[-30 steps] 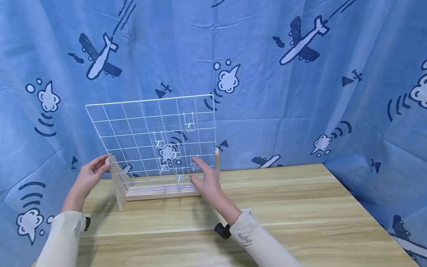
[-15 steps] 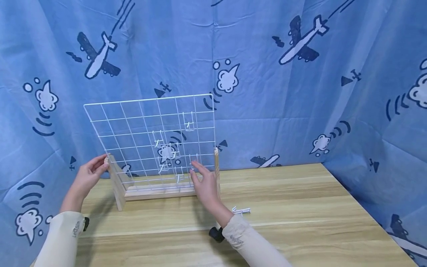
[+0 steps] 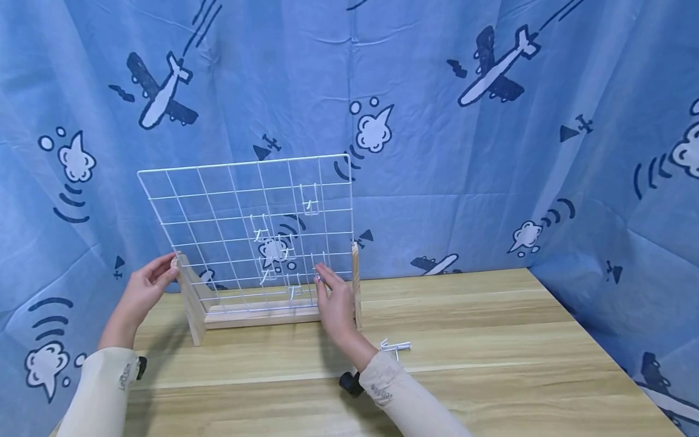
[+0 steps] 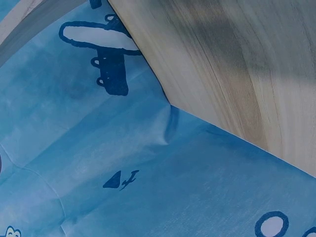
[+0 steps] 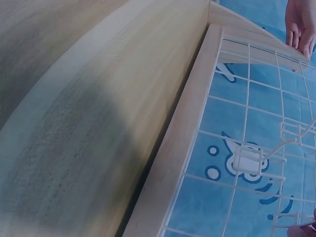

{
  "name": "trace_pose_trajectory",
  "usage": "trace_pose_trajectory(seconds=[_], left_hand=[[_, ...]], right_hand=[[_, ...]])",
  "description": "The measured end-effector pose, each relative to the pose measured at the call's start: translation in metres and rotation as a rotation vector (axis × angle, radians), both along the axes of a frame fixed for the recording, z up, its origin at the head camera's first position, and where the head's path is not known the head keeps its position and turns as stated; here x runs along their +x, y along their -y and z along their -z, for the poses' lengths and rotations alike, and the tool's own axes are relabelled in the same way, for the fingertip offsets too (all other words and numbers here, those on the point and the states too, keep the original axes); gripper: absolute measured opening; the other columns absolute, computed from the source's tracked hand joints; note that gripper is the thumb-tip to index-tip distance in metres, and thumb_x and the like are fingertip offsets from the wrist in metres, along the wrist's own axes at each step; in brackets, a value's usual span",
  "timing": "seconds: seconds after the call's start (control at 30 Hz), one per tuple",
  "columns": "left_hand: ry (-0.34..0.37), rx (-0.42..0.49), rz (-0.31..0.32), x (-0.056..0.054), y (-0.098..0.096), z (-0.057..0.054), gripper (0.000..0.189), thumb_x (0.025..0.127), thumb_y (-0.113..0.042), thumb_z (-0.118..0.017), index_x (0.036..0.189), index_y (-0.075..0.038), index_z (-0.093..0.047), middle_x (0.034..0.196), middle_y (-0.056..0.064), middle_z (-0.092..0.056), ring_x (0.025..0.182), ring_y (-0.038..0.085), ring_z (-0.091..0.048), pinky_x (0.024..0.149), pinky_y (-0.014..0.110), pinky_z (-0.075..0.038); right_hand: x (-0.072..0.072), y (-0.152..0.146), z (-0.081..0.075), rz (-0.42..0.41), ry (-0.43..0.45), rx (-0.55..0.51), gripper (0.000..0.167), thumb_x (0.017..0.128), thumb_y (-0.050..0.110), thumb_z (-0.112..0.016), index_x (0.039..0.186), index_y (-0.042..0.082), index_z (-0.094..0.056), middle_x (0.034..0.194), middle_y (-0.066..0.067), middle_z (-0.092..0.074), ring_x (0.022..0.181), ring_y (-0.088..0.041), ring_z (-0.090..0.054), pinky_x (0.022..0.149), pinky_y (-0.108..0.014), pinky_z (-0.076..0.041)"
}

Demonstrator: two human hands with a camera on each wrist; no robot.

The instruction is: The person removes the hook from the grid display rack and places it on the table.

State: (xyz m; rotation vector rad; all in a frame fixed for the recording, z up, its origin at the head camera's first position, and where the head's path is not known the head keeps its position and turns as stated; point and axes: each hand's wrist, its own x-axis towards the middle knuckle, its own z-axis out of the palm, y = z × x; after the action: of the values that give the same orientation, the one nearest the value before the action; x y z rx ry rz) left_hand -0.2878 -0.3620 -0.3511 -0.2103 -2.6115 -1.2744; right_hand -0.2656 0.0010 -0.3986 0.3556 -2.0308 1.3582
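While the right hand [image 3: 337, 303] reaches in from the near side, its thumb and pointing finger are almost together. They seem to pinch a small white hook [image 3: 318, 276], which sits low down on the right part of the wire grid [image 3: 229, 164]. The fingers hide some of it, so it is hard to tell if it is all the way on.

Five other hooks [image 3: 309, 206] hang on the grid. One is higher up, and four are over to the left. The grid stands up in a wooden stand [image 3: 262, 316], with a leg at each side. At the left side, the left hand [image 3: 143, 289] holds the top of the left leg [image 3: 191, 303] between its thumb and fingers, with just a small gap for the wood.

Nearer and to the right, a spare hook [image 3: 395, 346] lies on the table [image 3: 464, 328], just beside the right sleeve [image 3: 415, 388]. A blue curtain [image 3: 426, 206] with planes on it hangs on the far side.

It looks like the step now is setting the pinched hook on the wires. The next move calls for a steady stand and a gentle touch, so the hook sits straight
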Motion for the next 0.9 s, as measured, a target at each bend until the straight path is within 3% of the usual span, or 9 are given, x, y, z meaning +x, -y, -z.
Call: trace_pose_trajectory(seconds=[0.1,0.53,0.77,0.9], left_hand=[[-0.005,0.001,0.003,0.0,0.0,0.0,0.065,0.101,-0.04,-0.043,0.148,0.003,-0.029,0.145,0.031,-0.036,0.11,-0.008,-0.047,0.086,0.005,-0.043],[-0.004,-0.026,-0.012,0.001,0.0,0.001,0.065,0.101,-0.041,-0.042,0.149,0.002,-0.028,0.145,0.029,-0.037,0.119,0.006,-0.049,0.086,0.006,-0.043],[-0.013,-0.028,-0.017,0.0,0.0,0.002,0.064,0.102,-0.04,-0.043,0.148,0.002,-0.029,0.144,0.029,-0.039,0.111,-0.004,-0.048,0.085,0.006,-0.044],[-0.012,-0.029,-0.019,-0.001,0.0,0.002,0.064,0.102,-0.041,-0.042,0.148,0.002,-0.029,0.144,0.029,-0.039,0.111,-0.003,-0.049,0.085,0.006,-0.044]], right_hand=[[-0.002,-0.001,0.001,0.004,-0.015,-0.008,0.027,0.091,0.0,-0.063,0.117,-0.002,-0.067,0.121,-0.015,-0.065,0.114,-0.029,-0.059,0.1,-0.037,-0.046],[-0.006,-0.004,-0.002,-0.021,-0.106,-0.027,0.024,0.092,0.004,-0.063,0.114,-0.004,-0.068,0.115,-0.016,-0.066,0.108,-0.027,-0.063,0.092,-0.028,-0.05],[-0.006,-0.005,-0.008,-0.051,-0.124,-0.055,0.024,0.092,0.004,-0.063,0.115,-0.005,-0.067,0.114,-0.02,-0.066,0.106,-0.027,-0.064,0.087,-0.022,-0.051],[-0.007,-0.005,-0.01,-0.065,-0.15,-0.074,0.023,0.091,0.002,-0.064,0.112,-0.006,-0.068,0.11,-0.021,-0.067,0.103,-0.028,-0.065,0.085,-0.02,-0.051]])
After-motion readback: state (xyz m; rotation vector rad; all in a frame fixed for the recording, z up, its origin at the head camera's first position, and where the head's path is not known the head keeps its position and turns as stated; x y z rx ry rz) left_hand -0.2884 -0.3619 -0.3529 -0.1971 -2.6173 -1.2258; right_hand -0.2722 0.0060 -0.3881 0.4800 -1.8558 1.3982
